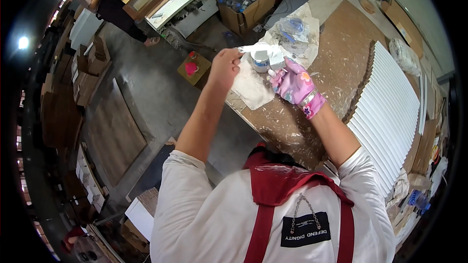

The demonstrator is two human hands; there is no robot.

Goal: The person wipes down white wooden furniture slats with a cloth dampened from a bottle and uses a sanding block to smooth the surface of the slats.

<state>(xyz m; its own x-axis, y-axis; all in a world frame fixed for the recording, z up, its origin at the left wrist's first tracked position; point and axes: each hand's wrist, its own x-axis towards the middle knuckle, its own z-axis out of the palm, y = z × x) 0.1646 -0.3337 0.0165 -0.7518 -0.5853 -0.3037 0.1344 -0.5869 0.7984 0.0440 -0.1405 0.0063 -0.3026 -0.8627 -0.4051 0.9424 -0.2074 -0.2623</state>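
**Work in hand: under way, completion not shown**

Workbench [341,31], one, brown-topped, its surface flecked with white scraps and smears; white slats [390,112], many, laid close side by side along its right part, judged set out already; whether any is finished cannot be told; neither hand is on them.

Pale cloth [251,90], one, crumpled, at the bench's far left edge, beneath the hands.

Right hand [297,87], in a pink flowered glove, fingers partly bent just beside the tub; whether it grips anything cannot be told; left hand [225,68], bare, fingers curled and closed on a thin strip.

White tub [261,62], one, blue-marked, between the hands and over the cloth; contents and level not legible.

White strip [247,48], one, thin, running from the left fingertips toward the tub's far side; its handling is judged the step in hand, begun and not yet done.
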